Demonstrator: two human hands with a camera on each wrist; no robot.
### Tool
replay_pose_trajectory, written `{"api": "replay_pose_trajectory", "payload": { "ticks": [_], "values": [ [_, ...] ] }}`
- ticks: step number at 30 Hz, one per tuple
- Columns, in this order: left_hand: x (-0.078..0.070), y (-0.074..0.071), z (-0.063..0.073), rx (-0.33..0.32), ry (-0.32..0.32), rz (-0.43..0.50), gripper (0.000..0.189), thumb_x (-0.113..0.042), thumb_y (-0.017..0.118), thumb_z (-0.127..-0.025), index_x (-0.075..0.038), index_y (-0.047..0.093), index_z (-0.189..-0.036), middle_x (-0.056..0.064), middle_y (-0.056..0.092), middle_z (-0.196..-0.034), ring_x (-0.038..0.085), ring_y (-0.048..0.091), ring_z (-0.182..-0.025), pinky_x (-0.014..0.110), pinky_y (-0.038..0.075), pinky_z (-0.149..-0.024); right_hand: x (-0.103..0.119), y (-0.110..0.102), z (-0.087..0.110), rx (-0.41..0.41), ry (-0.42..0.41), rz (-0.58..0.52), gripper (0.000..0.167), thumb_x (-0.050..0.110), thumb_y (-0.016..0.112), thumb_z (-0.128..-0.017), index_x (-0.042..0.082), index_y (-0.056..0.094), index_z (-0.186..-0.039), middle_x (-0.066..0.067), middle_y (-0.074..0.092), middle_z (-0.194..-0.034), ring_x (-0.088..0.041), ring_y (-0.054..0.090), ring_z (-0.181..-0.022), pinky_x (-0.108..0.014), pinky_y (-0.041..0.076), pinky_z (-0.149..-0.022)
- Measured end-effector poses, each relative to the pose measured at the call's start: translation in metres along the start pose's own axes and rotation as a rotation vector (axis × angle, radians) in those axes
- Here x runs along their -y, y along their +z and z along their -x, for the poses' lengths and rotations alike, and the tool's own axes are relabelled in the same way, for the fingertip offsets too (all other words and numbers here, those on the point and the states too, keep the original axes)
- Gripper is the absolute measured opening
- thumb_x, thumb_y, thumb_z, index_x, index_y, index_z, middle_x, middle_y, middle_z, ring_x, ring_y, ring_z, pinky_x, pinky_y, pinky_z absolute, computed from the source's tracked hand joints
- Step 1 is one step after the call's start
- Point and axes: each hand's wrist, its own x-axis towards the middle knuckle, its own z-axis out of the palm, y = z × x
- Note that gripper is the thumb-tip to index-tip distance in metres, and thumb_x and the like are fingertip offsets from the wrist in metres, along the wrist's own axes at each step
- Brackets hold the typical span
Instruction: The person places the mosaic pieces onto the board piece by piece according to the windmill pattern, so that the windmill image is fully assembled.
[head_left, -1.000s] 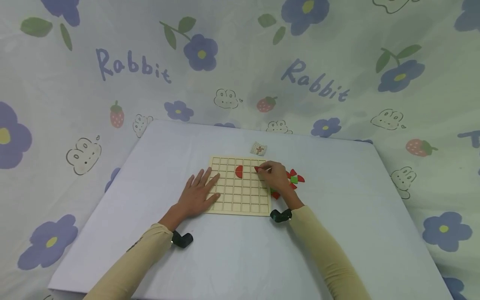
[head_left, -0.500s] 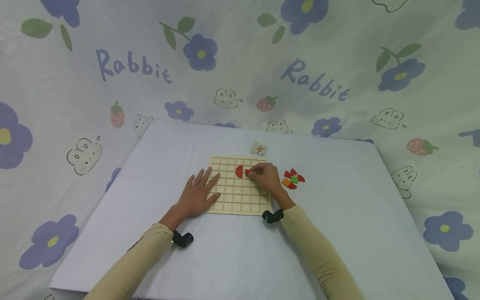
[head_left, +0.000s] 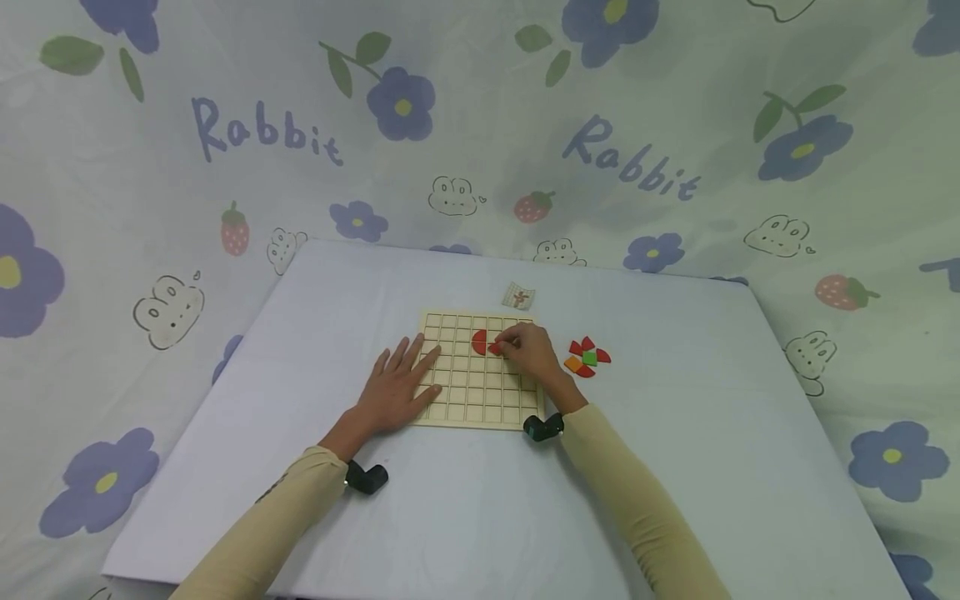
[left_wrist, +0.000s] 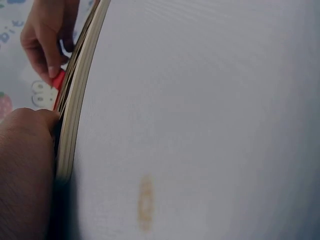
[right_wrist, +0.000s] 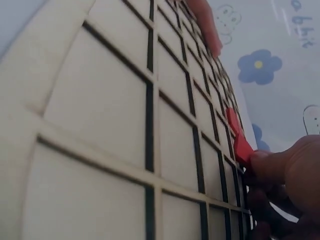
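Note:
A pale wooden grid board (head_left: 476,408) lies on the white table. My left hand (head_left: 393,392) rests flat on its left side with the fingers spread. Two red quarter-round pieces (head_left: 479,342) sit in the grid, forming a half disc. Just right of them, my right hand (head_left: 532,354) pinches another red piece (head_left: 493,349) between thumb and fingers. The right wrist view shows that red piece (right_wrist: 243,148) tilted over the grid at the thumb tip. In the left wrist view the board's edge (left_wrist: 75,115) hides most of the grid.
Right of the board lies a loose group of red pieces (head_left: 603,356) with a green square (head_left: 589,358) and an orange square (head_left: 573,364). Behind the board is a small printed card (head_left: 519,297). A patterned cloth (head_left: 480,125) hangs behind the table.
My right hand has carried the red piece leftward across the board to beside the half disc, then turned it slightly. The left hand has stayed in place.

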Motion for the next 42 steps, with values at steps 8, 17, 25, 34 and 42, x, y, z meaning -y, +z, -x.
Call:
{"api": "replay_pose_trajectory", "payload": {
  "ticks": [8,17,25,34,42],
  "values": [
    [0.001,0.001,-0.001,0.003,-0.003,0.001,0.068,-0.055,0.035,-0.102,-0.02,0.023,-0.158,0.012,0.007,-0.164,0.036,0.006,-0.148,0.059,0.007,-0.114,-0.005,0.001,-0.005,0.076,-0.142,0.093,0.013,0.006,0.066,-0.095,0.006,0.078,-0.1,-0.003,0.064,-0.094,-0.017,0.058,-0.084,-0.033,0.05,-0.074],
    [-0.002,0.004,-0.002,0.029,-0.017,0.007,0.069,-0.057,0.032,-0.101,-0.021,0.02,-0.159,0.01,0.003,-0.164,0.034,0.003,-0.149,0.057,0.005,-0.114,-0.016,-0.002,-0.001,0.085,-0.181,0.074,0.018,0.008,0.068,-0.094,0.005,0.075,-0.11,-0.004,0.066,-0.099,-0.018,0.061,-0.089,-0.033,0.052,-0.078],
    [0.0,0.005,-0.001,0.007,-0.013,-0.002,0.068,-0.054,0.037,-0.101,-0.02,0.023,-0.158,0.012,0.006,-0.164,0.036,0.005,-0.148,0.059,0.006,-0.114,-0.022,-0.017,0.011,0.036,-0.087,0.021,0.016,0.01,0.067,-0.094,0.008,0.074,-0.108,-0.004,0.067,-0.102,-0.02,0.061,-0.09,-0.036,0.051,-0.079],
    [0.001,0.006,-0.002,0.018,-0.016,0.0,0.068,-0.055,0.035,-0.102,-0.021,0.021,-0.159,0.01,0.003,-0.164,0.035,0.003,-0.148,0.058,0.004,-0.114,-0.025,-0.028,0.02,0.07,-0.009,0.039,0.018,0.019,0.068,-0.093,0.011,0.075,-0.107,-0.002,0.065,-0.103,-0.021,0.058,-0.09,-0.038,0.05,-0.078],
    [0.001,0.005,-0.002,0.001,-0.008,0.0,0.068,-0.055,0.037,-0.101,-0.019,0.024,-0.158,0.013,0.008,-0.164,0.037,0.006,-0.148,0.059,0.006,-0.113,-0.022,-0.015,0.012,0.101,-0.159,0.169,0.025,0.019,0.066,-0.094,0.015,0.073,-0.117,-0.006,0.06,-0.097,-0.024,0.049,-0.09,-0.039,0.041,-0.078]
  ]
}}
